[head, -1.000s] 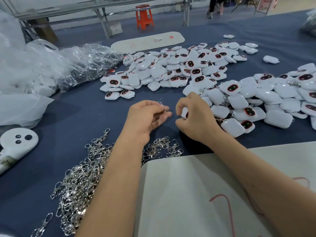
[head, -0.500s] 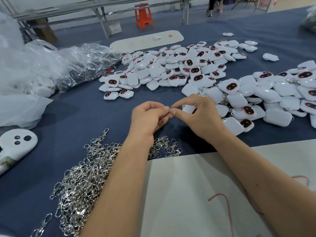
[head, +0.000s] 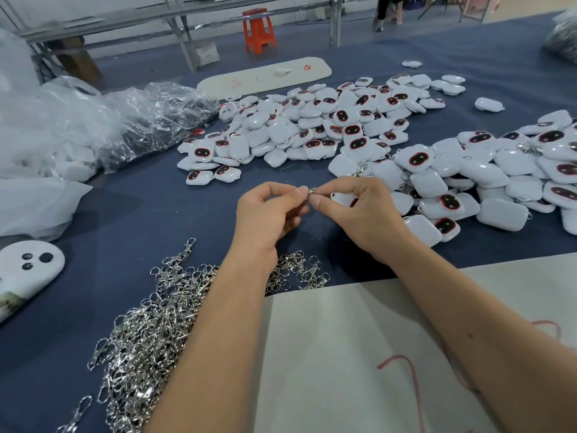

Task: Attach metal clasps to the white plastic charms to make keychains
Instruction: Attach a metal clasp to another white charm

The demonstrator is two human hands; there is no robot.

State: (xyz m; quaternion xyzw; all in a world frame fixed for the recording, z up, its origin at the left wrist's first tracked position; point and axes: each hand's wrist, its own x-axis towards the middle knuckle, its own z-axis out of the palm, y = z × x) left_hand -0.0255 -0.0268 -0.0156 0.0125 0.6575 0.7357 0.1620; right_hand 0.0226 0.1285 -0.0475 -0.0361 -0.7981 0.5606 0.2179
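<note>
Both hands, left hand [head: 265, 214] and right hand [head: 363, 214], pinch one metal clasp [head: 312, 191]; its ring should be held steady while threading the charm [head: 342, 199].

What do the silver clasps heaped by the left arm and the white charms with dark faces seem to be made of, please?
The silver clasps look like bright plated metal: mirror glints and thin wiry loops. The white charms look like glossy moulded plastic: soft highlights on rounded corners, with dark red-rimmed faces, perhaps printed.
</note>
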